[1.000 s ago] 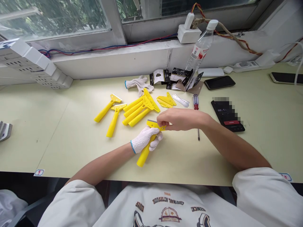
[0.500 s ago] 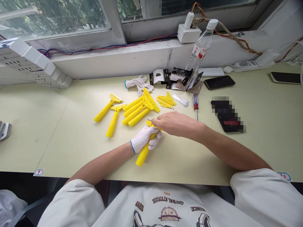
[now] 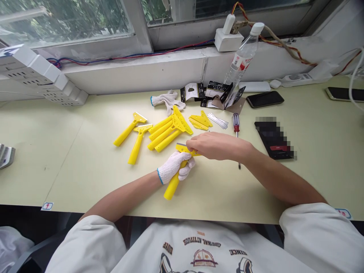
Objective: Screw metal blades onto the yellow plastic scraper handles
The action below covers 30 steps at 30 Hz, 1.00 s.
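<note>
- The left hand (image 3: pixel 174 166), in a white knit glove, wraps its fingers round the neck of a yellow scraper (image 3: pixel 171 188); the scraper sits tilted above the near part of the table (image 3: pixel 93 182), its handle slanting down toward the person and its head up by the right hand (image 3: pixel 213 145).
- The right hand is bare, its fingers bent narrow against the scraper's head; whether they pinch some small part there, I cannot tell, since the hand hides it.
- A grey blade edge (image 3: pixel 181 145) shows along the far side of that head, just beside the bare fingertips; a slip of the right hand along the edge could cut skin, for only the other hand has a glove.
- If the gloved grip loosens, or the knit slides on smooth plastic, the head could twist under the right hand's push; any loose small part could then drop, and a tiny speck near the knuckles is too small to identify.
- The screwdriver (image 3: pixel 236 124) lies partly beneath the right forearm; a sweep of that arm could roll it, or scatter the thin metal strips (image 3: pixel 217 120) and yellow plates (image 3: pixel 200 121) lying beyond the hand.
</note>
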### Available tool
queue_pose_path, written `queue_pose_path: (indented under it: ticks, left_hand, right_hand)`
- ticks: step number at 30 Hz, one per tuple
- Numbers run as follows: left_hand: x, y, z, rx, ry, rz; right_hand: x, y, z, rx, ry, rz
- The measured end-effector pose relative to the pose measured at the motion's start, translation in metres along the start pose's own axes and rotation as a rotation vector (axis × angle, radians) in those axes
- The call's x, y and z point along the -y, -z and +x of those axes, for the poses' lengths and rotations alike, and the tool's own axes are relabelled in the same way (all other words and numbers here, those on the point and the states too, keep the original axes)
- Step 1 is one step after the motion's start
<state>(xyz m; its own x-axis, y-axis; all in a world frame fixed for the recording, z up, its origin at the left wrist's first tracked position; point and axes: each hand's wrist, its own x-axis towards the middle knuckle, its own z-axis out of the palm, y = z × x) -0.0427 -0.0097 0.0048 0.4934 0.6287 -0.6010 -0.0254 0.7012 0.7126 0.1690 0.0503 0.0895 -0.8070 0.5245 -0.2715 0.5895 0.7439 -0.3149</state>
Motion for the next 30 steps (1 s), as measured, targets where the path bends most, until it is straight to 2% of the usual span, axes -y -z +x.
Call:
queue_pose_path:
  ticks: [11,19,25,30]
  left_hand:
    - [-0.003,-0.003,-0.006,0.028,0.026,-0.026]
    - [-0.011,-0.006,-0.004,0.070,0.021,-0.040]
    - [-0.013,-0.011,-0.003,0.048,-0.004,-0.034]
    - [-0.013,-0.011,-0.004,0.038,-0.014,-0.025]
  right_hand:
    - [0.011,0.001,0.000,-0.040,0.022,-0.043]
    - [0.027,-0.004,-0.003,-0.080,-0.002,-0.189]
    - [0.029,-0.002,0.001,-0.036,-0.020,-0.254]
    - [0.028,-0.001,0.000,-0.050,-0.002,-0.204]
